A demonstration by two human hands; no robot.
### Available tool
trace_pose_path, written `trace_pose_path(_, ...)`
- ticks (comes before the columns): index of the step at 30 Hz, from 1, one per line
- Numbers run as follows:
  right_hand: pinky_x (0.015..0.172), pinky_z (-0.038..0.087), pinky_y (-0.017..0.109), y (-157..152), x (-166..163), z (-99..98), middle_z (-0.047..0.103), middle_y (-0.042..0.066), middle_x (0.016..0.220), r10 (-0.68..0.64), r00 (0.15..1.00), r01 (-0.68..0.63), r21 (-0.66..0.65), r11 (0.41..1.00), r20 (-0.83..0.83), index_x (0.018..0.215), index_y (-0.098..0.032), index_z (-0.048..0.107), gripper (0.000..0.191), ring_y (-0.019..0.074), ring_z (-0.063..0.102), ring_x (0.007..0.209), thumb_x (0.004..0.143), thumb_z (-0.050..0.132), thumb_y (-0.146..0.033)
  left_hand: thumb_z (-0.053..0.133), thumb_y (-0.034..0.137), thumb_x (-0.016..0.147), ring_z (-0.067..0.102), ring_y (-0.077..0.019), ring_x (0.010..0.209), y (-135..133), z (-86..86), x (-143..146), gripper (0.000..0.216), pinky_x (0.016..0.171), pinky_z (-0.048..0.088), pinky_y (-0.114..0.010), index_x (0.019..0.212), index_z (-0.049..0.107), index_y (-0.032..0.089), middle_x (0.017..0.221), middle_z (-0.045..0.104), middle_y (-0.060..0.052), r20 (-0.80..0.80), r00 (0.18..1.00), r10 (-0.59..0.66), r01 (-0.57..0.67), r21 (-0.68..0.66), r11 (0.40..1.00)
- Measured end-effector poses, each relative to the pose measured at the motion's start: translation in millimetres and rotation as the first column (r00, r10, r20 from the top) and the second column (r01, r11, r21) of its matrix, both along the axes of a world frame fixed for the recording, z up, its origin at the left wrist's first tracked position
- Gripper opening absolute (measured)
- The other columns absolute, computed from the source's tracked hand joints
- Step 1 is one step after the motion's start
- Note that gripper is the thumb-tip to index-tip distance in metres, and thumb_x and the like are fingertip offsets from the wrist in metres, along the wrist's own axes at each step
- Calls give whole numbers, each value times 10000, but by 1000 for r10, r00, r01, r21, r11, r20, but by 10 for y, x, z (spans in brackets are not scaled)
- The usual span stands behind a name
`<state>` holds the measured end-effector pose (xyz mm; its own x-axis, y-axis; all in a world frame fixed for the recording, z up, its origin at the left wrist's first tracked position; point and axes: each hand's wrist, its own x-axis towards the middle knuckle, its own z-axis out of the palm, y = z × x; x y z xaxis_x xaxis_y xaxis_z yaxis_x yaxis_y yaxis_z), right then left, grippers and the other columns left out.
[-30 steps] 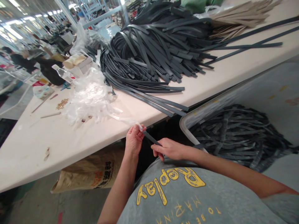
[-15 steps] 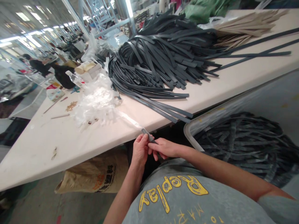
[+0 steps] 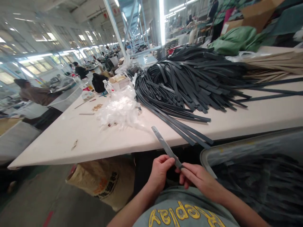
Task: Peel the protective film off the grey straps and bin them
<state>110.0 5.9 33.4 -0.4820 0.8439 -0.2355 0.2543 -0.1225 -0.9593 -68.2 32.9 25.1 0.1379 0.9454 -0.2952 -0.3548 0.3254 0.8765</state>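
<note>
Both hands meet just below the table edge, pinching one dark grey strap. My left hand grips it with thumb and fingers closed. My right hand pinches the same strap right beside it. The strap's free end sticks up and to the left over the white table. A big heap of the same dark straps lies on the table beyond. A pile of clear plastic wrappers sits to the left of the heap.
A grey bin holding more dark straps stands at my right. A printed brown sack lies under the table. Tan strips, green bags, a bottle and small metal parts are on the table. A person sits far left.
The strap has been drawn up through the hands, so its free end now stands well above them with no plastic on it. The camera has tilted up.
</note>
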Motion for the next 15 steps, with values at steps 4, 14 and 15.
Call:
trace_pose_path(4,644,511,280,-197,168,-192,697,53,746,27,996,-28,1,1000,83,874,-174,649,481,182,664,653,975,348,-535,782,376,710,627,-180,804,59,24,-76,260,839,466,-300,815,770,138,838,740,-79,-15,988,151,-150,47,988)
trace_pose_path(14,694,526,296,-282,271,-221,707,63,802,-4,993,-2,51,999,118,976,-184,650,571,200,678,697,937,329,-655,785,367,691,611,-188,767,-64,118,144,254,801,458,-305,833,786,157,798,740,-61,-112,993,36,-29,67,997)
trace_pose_path(15,672,524,291,-331,306,-289,707,63,778,-13,990,8,32,999,140,955,-187,653,603,203,680,684,921,319,-687,787,374,688,617,-195,796,-50,106,132,265,826,456,-309,843,787,159,827,747,-68,-120,991,65,-57,68,996)
